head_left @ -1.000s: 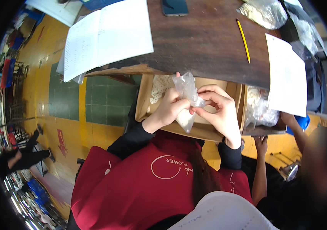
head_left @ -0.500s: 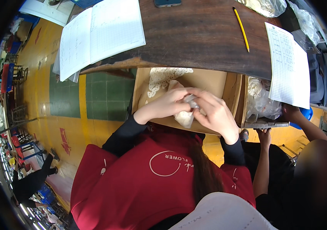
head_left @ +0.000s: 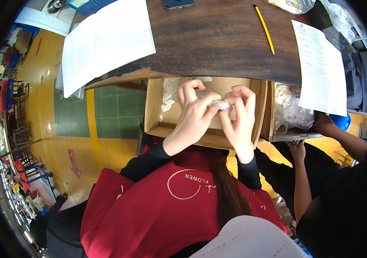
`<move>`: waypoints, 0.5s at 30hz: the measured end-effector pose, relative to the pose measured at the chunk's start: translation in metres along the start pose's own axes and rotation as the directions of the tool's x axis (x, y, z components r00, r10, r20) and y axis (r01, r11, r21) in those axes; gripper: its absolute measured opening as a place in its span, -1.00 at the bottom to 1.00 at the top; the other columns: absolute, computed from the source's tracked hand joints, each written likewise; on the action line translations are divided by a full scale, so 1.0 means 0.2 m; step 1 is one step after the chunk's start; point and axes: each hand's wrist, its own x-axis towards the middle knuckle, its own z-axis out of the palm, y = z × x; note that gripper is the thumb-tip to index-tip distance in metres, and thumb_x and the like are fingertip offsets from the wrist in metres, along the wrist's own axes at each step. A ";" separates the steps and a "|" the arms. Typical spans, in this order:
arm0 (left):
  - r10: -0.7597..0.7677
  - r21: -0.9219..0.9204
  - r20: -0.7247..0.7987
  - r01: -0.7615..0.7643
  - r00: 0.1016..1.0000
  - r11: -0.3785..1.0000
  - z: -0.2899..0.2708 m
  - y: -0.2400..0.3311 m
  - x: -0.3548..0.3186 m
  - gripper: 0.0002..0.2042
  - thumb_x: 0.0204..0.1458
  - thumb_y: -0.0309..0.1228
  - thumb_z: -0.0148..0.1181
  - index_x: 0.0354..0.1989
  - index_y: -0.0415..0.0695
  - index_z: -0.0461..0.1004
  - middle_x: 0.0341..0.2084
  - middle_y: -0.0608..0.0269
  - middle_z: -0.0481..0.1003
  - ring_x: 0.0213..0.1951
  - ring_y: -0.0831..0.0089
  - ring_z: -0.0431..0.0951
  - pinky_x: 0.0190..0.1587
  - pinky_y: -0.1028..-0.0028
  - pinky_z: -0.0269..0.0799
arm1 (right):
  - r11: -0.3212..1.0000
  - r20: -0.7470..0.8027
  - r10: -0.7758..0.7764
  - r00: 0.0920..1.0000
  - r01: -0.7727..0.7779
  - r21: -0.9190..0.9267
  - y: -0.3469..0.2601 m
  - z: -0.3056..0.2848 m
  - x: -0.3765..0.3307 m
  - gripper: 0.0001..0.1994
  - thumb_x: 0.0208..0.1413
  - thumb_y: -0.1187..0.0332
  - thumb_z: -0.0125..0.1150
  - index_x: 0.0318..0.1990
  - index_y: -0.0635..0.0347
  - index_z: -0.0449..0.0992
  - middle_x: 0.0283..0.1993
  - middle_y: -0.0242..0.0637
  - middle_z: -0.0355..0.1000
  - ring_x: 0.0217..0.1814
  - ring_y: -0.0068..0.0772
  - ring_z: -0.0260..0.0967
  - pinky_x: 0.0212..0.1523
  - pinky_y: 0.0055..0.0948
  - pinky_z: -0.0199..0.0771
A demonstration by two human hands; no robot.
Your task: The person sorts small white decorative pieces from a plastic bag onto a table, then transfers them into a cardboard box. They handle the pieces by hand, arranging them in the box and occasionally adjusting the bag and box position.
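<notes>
In front of me an open tan drawer (head_left: 235,83) juts out beneath the table. Over it, both my hands pinch a clear plastic bag (head_left: 223,105) by its gathered, twisted part. My left hand (head_left: 192,119) is closed on the bag at the left, its thumb and forefinger meeting near the twist. My right hand (head_left: 238,118) grips the other end between thumb and fingertips. The rest of the bag is mostly hidden behind my left hand. Small flat white pieces with holes (head_left: 169,89) lie in the drawer's far left part.
On the dark wooden table (head_left: 209,43) lie an open notebook (head_left: 110,43), a yellow pencil (head_left: 264,29), a phone (head_left: 178,3) and written sheets (head_left: 321,69). A second drawer (head_left: 293,109) with plastic bags stands open at right, another person's hands (head_left: 296,150) at it.
The white-filled part of the bag, which hung below my hands, has swung up behind my left hand. My hands have moved slightly apart, with the twisted part between them.
</notes>
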 end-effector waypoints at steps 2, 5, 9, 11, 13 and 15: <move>-0.083 -0.261 0.180 0.129 0.980 0.957 -0.04 -0.03 0.02 -0.80 0.18 -0.35 0.21 -0.12 -0.19 0.57 0.12 0.17 0.26 0.19 0.27 0.26 0.29 0.17 0.16 | 0.996 -0.071 0.056 0.996 -0.050 0.072 0.01 0.00 0.00 -0.70 -0.02 0.65 0.31 -0.11 0.25 0.43 0.10 -0.05 0.30 0.01 -0.13 0.45 -0.05 -0.25 0.52; -0.070 -0.695 0.577 0.535 0.813 0.481 -0.10 -0.09 0.04 -0.70 0.18 -0.38 0.17 0.00 -0.31 0.53 0.24 0.27 0.17 0.30 0.36 0.22 0.32 0.31 0.15 | 0.980 -0.180 0.121 0.976 -0.088 0.181 0.02 -0.01 0.01 -0.73 -0.07 0.62 0.42 -0.19 0.23 0.51 -0.03 -0.13 0.40 -0.08 -0.24 0.48 -0.17 -0.35 0.53; 0.037 -0.692 0.714 0.696 0.699 0.188 -0.13 -0.12 0.04 -0.64 0.28 -0.36 0.07 0.11 -0.38 0.48 0.21 0.26 0.29 0.32 0.37 0.28 0.37 0.31 0.15 | 0.998 -0.046 -0.058 0.997 0.059 0.016 0.02 -0.03 0.02 -0.73 -0.06 0.60 0.43 -0.16 0.26 0.56 -0.17 -0.18 0.48 -0.24 -0.30 0.44 -0.20 -0.35 0.50; -0.048 -0.739 0.664 0.664 0.746 0.110 -0.12 -0.11 0.03 -0.64 0.31 -0.35 0.04 0.13 -0.37 0.46 0.16 0.27 0.38 0.26 0.40 0.36 0.36 0.35 0.17 | 0.985 0.011 0.013 1.000 -0.014 0.171 0.00 -0.06 0.02 -0.70 -0.05 0.60 0.43 -0.11 0.27 0.58 -0.18 -0.18 0.48 -0.25 -0.29 0.44 -0.19 -0.37 0.50; -0.086 -0.799 0.570 0.576 0.817 0.174 -0.12 -0.10 0.04 -0.57 0.36 -0.30 0.05 0.29 -0.32 0.37 0.15 0.19 0.49 0.24 0.39 0.43 0.34 0.32 0.25 | 0.950 0.033 0.019 0.999 -0.028 0.312 -0.02 -0.08 0.01 -0.61 -0.04 0.58 0.44 0.01 0.27 0.60 -0.18 -0.18 0.49 -0.23 -0.30 0.45 -0.19 -0.44 0.49; -0.105 -0.707 0.609 0.598 0.786 0.377 -0.12 -0.07 0.05 -0.55 0.37 -0.26 0.06 0.30 -0.30 0.37 0.17 0.18 0.48 0.24 0.42 0.42 0.33 0.35 0.27 | 0.974 0.079 -0.012 0.997 -0.006 0.225 -0.05 -0.10 0.00 -0.59 -0.03 0.57 0.44 0.04 0.27 0.60 -0.18 -0.17 0.50 -0.21 -0.31 0.46 -0.19 -0.47 0.49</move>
